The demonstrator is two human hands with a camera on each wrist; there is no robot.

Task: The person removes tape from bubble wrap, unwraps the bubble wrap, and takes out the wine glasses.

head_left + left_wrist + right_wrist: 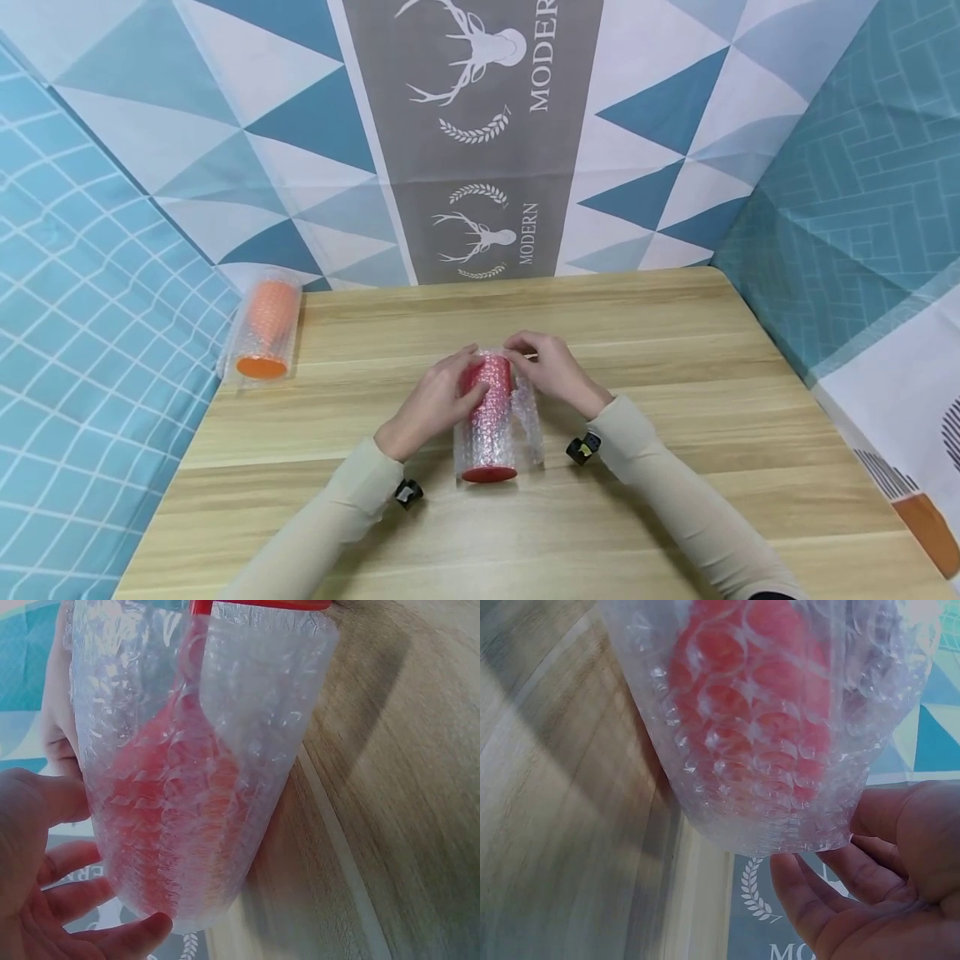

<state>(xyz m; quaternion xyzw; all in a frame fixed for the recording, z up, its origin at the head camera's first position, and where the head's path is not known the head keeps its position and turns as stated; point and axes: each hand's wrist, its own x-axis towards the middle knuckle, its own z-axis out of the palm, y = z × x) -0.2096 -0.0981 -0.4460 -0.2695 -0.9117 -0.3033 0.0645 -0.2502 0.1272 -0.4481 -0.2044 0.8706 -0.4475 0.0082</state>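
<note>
A red goblet [493, 392] lies on its side on the table, rolled in clear bubble wrap [262, 697]. Its round base [489, 474] points toward me. In the left wrist view the bowl narrows to a thin stem [193, 667] inside the wrap. My left hand [438, 398] holds the roll from the left, thumb over it and fingers about the far end. At the far right corner, my right hand [553, 371] pinches the wrap's edge between thumb and fingers. A loose flap [529, 417] of wrap hangs along the right side.
An orange goblet [272, 321] in bubble wrap lies at the table's back left corner. The wooden table [637, 333] meets a patterned cloth backdrop [480, 167] behind, with blue cloth at both sides. Dark wrist cameras [583, 447] sit on both sleeves.
</note>
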